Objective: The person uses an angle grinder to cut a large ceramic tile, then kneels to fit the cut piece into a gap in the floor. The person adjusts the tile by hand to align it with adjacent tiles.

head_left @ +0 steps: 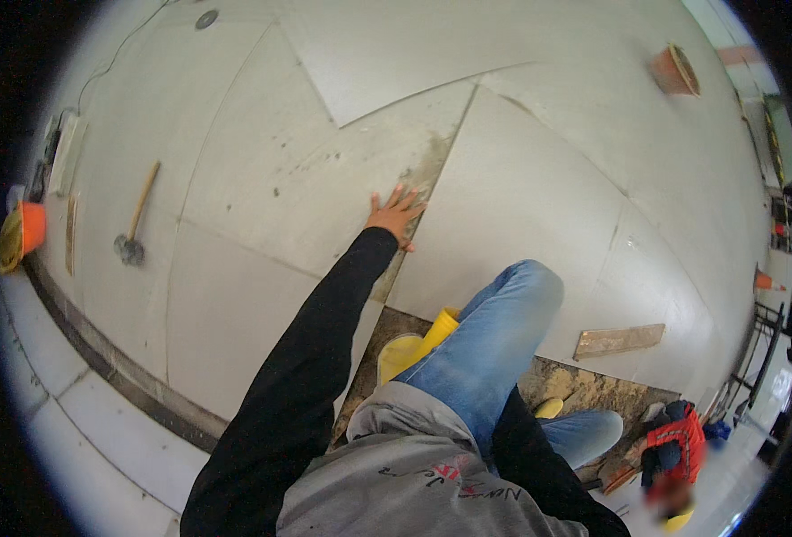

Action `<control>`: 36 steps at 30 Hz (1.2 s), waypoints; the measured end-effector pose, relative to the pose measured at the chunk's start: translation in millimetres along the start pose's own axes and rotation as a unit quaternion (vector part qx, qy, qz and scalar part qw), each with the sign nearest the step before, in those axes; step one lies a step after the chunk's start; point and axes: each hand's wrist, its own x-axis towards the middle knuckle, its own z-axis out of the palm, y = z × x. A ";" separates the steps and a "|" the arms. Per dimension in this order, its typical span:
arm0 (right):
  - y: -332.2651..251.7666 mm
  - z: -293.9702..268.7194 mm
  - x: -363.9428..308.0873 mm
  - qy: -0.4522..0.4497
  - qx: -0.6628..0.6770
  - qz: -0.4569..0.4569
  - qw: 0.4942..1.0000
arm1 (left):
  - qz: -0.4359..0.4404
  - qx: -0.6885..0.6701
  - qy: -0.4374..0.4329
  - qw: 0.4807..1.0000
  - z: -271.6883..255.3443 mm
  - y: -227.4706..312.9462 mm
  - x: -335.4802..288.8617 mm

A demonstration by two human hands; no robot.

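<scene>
My left hand (396, 215) lies with fingers spread on the dusty edge of a large grey floor tile (275, 192), beside the joint with the paler tile (512, 170) to its right. It holds nothing. Grey, crumbly dirt (429, 159) runs along that joint, just beyond the fingertips. My right arm (535, 447) goes down behind my bent leg, and the hand at its end is hidden. Farther ahead, the corner of another large tile (396, 67) overlaps the dusty one.
A mallet (134, 219) with a wooden handle lies at left, near an orange bucket (32, 227). Another bucket (676, 71) stands far right. A wooden board (620, 341) rests beside rough bare ground (575, 385). A person in an orange vest (682, 443) is at lower right.
</scene>
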 end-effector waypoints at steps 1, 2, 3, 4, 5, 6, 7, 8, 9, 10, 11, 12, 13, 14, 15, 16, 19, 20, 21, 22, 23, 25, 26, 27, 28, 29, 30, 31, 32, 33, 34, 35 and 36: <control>0.0 -0.5 -0.1 -0.001 0.000 -0.003 1.000 | -0.003 -0.002 -0.006 1.000 -0.1 0.5 -0.2; 0.9 -0.6 -0.6 -0.001 0.002 -0.002 1.000 | 0.000 0.005 0.001 1.000 -0.1 1.8 0.0; 1.4 -0.3 -1.4 -0.001 0.004 -0.004 1.000 | 0.000 0.012 0.002 1.000 -0.6 2.0 -0.4; 1.8 -0.8 -1.9 -0.003 0.003 -0.007 1.000 | -0.002 0.018 0.001 1.000 -0.4 3.6 -0.9; 2.7 -1.0 -2.9 -0.005 0.000 -0.009 1.000 | -0.003 0.020 0.005 1.000 -0.5 4.2 -1.1; 3.4 -1.7 -3.1 -0.006 0.000 -0.010 1.000 | -0.005 0.022 0.007 1.000 -0.8 4.9 -1.0; 4.4 -2.1 -2.6 -0.009 -0.004 -0.014 1.000 | -0.009 0.021 0.002 1.000 -0.9 5.3 -0.8; 6.3 -3.9 -1.5 -0.012 -0.006 -0.018 1.000 | -0.010 0.037 -0.008 0.999 -1.5 5.2 0.0; 8.7 -5.6 1.4 -0.015 -0.007 -0.021 1.000 | -0.006 0.038 -0.001 0.999 -1.4 5.9 0.8; 12.2 -8.3 5.0 -0.019 -0.010 -0.024 0.999 | -0.011 0.043 -0.002 0.999 -1.0 6.2 1.4; 16.5 -12.0 9.7 -0.022 -0.013 -0.028 0.999 | -0.016 0.044 -0.012 0.999 -0.3 7.1 1.8; 21.7 -16.7 14.9 -0.026 -0.017 -0.034 0.999 | -0.016 0.056 -0.017 0.998 -0.2 7.1 2.9; 28.1 -20.8 20.9 -0.031 -0.021 -0.041 0.998 | -0.013 0.063 -0.008 0.998 0.9 7.9 3.0; 33.4 -25.5 26.6 -0.037 -0.027 -0.051 0.998 | -0.010 0.066 -0.001 0.998 1.6 8.2 3.1; 36.8 -30.8 30.4 -0.049 -0.037 -0.071 0.996 | -0.013 0.071 -0.004 0.997 2.0 8.5 3.1; 36.4 -37.0 31.5 -0.068 -0.060 -0.111 0.990 | -0.009 0.072 0.007 0.997 2.3 9.6 3.3; 13.1 -56.9 7.2 -0.053 -0.265 -0.244 0.931 | -0.013 0.077 -0.001 0.997 1.3 10.9 2.2; -3.5 -64.8 -11.7 0.001 -0.405 -0.276 0.872 | -0.015 0.077 -0.008 0.997 0.4 11.5 1.7; -23.3 -72.4 -34.6 0.062 -0.522 -0.285 0.802 | -0.022 0.080 -0.021 0.996 -0.7 11.8 1.5; -42.4 -77.8 -60.3 0.070 -0.525 -0.287 0.798 | -0.019 0.082 -0.019 0.996 -1.6 12.5 1.0; -62.1 -83.8 -86.8 0.081 -0.530 -0.276 0.798 | -0.021 0.085 -0.022 0.996 -2.4 13.4 0.9; -93.7 -91.9 -131.9 0.092 -0.529 -0.282 0.795 | -0.024 0.095 -0.022 0.995 -3.9 14.5 0.9; -107.4 -101.8 -150.4 0.090 -0.526 -0.297 0.792 | -0.024 0.098 -0.022 0.995 -3.8 15.0 1.1; -118.8 -111.6 -163.8 0.088 -0.524 -0.311 0.788 | -0.028 0.098 -0.032 0.994 -3.3 15.7 1.4; -127.7 -120.0 -172.4 0.107 -0.524 -0.302 0.789 | -0.026 0.103 -0.025 0.994 -2.9 16.2 2.0; -133.4 -128.4 -178.1 0.126 -0.524 -0.293 0.790 | -0.028 0.106 -0.028 0.994 -2.3 16.4 2.1; -136.9 -135.0 -180.2 0.149 -0.527 -0.283 0.787 | -0.035 0.105 -0.042 0.993 -2.1 16.9 2.6; -137.7 -139.4 -179.9 0.162 -0.525 -0.289 0.784 | -0.031 0.108 -0.036 0.993 -2.0 17.1 2.5; -137.2 -143.2 -178.5 0.178 -0.526 -0.294 0.778 | -0.033 0.108 -0.043 0.993 -2.1 17.7 1.9; -136.6 -145.5 -176.6 0.195 -0.533 -0.283 0.773 | -0.038 0.112 -0.052 0.992 -3.7 18.0 1.5; -134.7 -147.6 -175.4 0.175 -0.513 -0.291 0.788 | -0.036 0.103 -0.044 0.993 -4.4 19.9 -0.2; -133.8 -147.1 -174.1 0.154 -0.498 -0.283 0.805 | -0.038 0.099 -0.041 0.994 -6.0 21.3 -1.9; -130.7 -147.3 -174.7 0.143 -0.495 -0.252 0.819 | -0.040 0.095 -0.047 0.994 -7.8 24.6 -4.2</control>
